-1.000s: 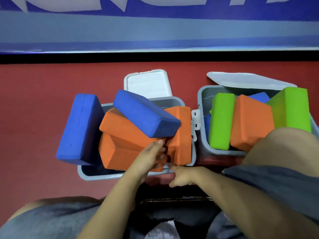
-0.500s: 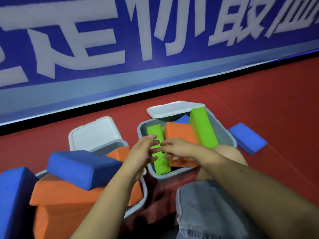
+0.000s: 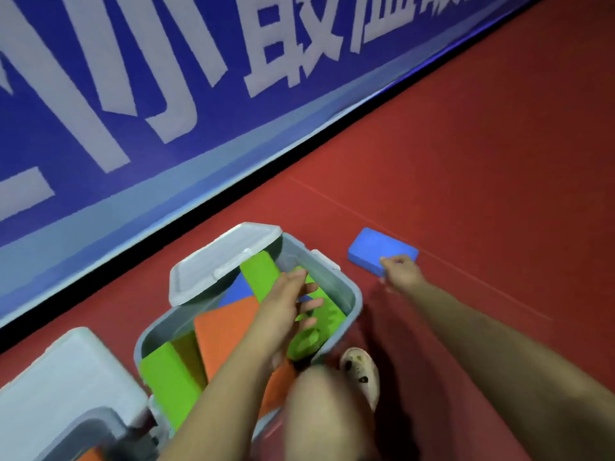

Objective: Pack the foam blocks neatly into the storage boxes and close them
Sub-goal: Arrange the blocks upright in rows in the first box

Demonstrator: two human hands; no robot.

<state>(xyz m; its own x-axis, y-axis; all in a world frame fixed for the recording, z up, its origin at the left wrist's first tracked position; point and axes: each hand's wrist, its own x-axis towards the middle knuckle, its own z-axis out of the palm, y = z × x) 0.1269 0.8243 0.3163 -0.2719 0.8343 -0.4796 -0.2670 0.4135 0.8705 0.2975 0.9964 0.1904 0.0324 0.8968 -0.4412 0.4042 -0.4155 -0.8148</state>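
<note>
The right hand [image 3: 401,273] has its fingers [image 3: 387,261] curled onto the near edge of a blue foam block [image 3: 376,249] lying flat on the red floor [image 3: 482,194], just beside the open grey storage box [image 3: 346,294]; whether they grip it I cannot tell. The left hand [image 3: 286,307] spreads loose fingers over a green block [image 3: 319,319] leaning inside that box, among an orange block [image 3: 226,331] and other green ones

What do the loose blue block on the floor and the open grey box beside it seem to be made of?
Blue block: likely foam, as the task says; matte, no shine, softly rounded corners, right hand at its near edge. Grey box: looks like moulded plastic, with smooth thin walls, a rolled rim and a paler hinged lid. Motion blur hides finer texture.
</note>
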